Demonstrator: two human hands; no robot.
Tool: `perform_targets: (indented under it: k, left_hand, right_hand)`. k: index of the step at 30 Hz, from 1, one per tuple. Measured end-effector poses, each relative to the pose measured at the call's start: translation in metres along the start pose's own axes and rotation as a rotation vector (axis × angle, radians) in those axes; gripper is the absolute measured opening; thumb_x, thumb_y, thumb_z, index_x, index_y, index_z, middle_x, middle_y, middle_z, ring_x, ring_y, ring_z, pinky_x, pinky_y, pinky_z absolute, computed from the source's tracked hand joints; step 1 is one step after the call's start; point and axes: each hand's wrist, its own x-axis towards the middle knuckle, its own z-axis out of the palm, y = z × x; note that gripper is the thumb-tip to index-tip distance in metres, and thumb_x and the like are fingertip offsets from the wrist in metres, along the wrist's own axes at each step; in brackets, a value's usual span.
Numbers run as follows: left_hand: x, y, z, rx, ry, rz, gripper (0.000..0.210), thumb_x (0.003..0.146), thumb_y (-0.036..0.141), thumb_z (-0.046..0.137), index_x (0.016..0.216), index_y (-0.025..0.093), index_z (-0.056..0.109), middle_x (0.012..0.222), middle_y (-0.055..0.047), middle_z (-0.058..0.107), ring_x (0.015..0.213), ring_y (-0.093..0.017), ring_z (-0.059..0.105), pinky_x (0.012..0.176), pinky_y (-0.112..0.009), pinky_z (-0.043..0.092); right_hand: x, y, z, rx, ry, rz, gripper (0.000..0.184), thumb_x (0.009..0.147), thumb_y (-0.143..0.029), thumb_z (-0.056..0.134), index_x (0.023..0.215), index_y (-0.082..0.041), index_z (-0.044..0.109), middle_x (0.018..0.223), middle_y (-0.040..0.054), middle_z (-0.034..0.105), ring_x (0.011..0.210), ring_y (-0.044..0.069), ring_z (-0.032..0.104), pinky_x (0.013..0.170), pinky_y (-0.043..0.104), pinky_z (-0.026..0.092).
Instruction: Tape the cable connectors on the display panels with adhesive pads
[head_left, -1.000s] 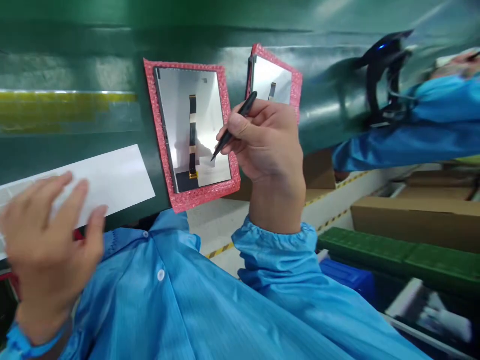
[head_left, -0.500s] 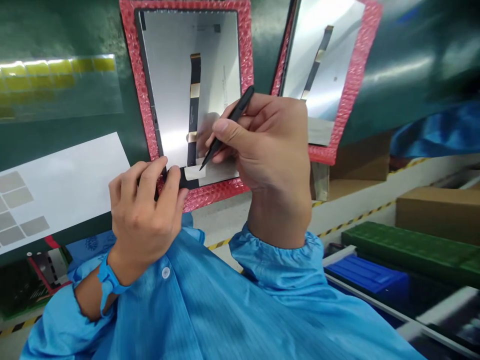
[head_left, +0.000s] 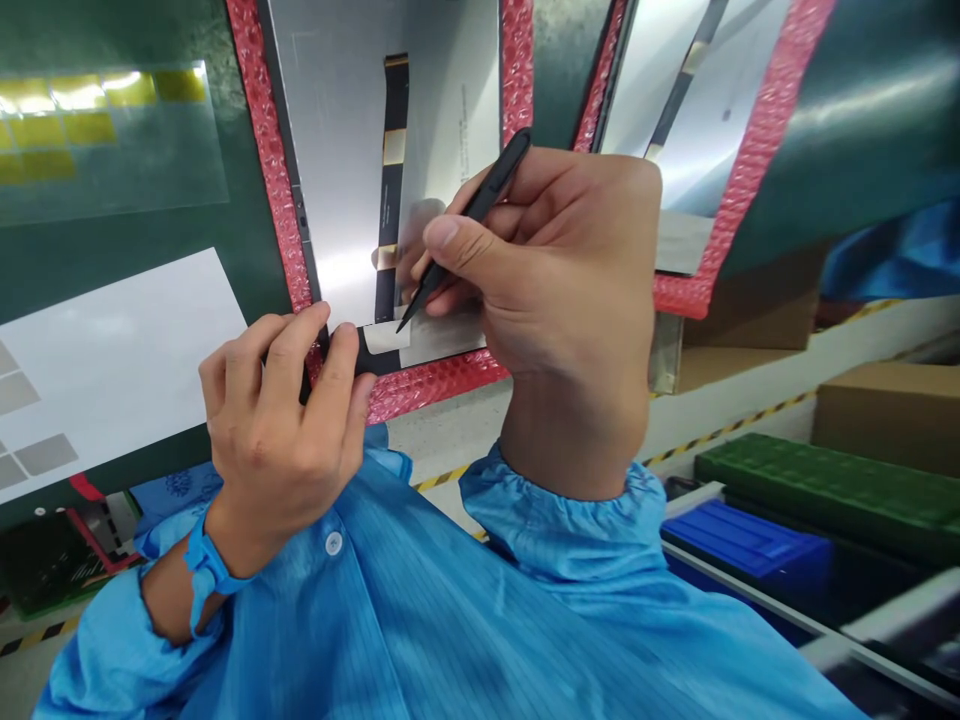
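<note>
A silver-backed display panel (head_left: 337, 130) lies in front of me, with a dark flex cable (head_left: 391, 190) running down its middle. My right hand (head_left: 559, 260) pinches a slim black pointed tool (head_left: 487, 190), slanted down to the left. Its tip touches or hovers just over a small pale strip (head_left: 384, 338) on the black lower border of the panel; I cannot tell which. My left hand (head_left: 289, 400) has its fingers bent over the lower left corner of that panel. Something black shows between those fingers, mostly hidden.
Red bubble wrap (head_left: 442, 388) lies under the panel. A second panel (head_left: 690, 150) on similar wrap sits to the right. Leftward are a white sheet (head_left: 150, 340) with grey labels and a clear sheet with yellow tabs (head_left: 97, 125). Cardboard boxes (head_left: 885, 410) and a blue bin (head_left: 750, 540) stand lower right.
The view has shifted nearer, so the panels appear larger and higher. Both hands keep their grip, and the tool's tip has slid slightly left along the pale strip.
</note>
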Motion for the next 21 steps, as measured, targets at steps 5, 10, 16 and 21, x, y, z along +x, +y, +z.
perform_targets:
  k: [5,10,16,21]
  left_hand:
    - [0.0012,-0.0007,0.0025,-0.011,0.045,0.011,0.032,0.097,0.024,0.072,0.127,0.012,0.076,0.130,-0.019,0.077,0.120,-0.037,0.071,0.099,-0.051,0.052]
    - [0.0005,-0.0009,0.0025,-0.026,0.051,0.012,0.032,0.097,0.023,0.072,0.126,0.012,0.077,0.129,-0.019,0.077,0.121,-0.038,0.071,0.100,-0.052,0.052]
    - [0.0000,0.0015,0.0024,-0.018,0.052,0.036,0.032,0.096,0.025,0.075,0.128,0.021,0.076,0.133,-0.015,0.075,0.124,-0.037,0.069,0.103,-0.052,0.050]
    - [0.0002,0.0018,0.0031,-0.016,0.038,0.073,0.033,0.094,0.025,0.078,0.127,0.021,0.077,0.133,-0.016,0.075,0.124,-0.037,0.068,0.103,-0.052,0.050]
  right_hand:
    - [-0.0001,-0.0020,0.0017,0.008,0.020,0.024,0.028,0.081,-0.039,0.096,0.077,-0.027,0.071,0.076,0.0009,0.077,0.058,0.020,0.068,0.048,0.033,0.053]
    - [0.0007,-0.0014,0.0013,-0.005,0.019,0.027,0.028,0.080,-0.042,0.096,0.076,-0.030,0.070,0.076,-0.0016,0.077,0.057,0.021,0.067,0.048,0.035,0.053]
    - [0.0013,-0.0010,0.0010,-0.023,0.015,0.024,0.028,0.079,-0.043,0.095,0.074,-0.031,0.070,0.075,-0.0019,0.076,0.056,0.021,0.067,0.048,0.036,0.054]
    - [0.0007,-0.0013,0.0016,-0.028,0.014,0.022,0.025,0.084,-0.039,0.091,0.075,-0.030,0.070,0.074,-0.0017,0.076,0.058,0.019,0.068,0.047,0.033,0.054]
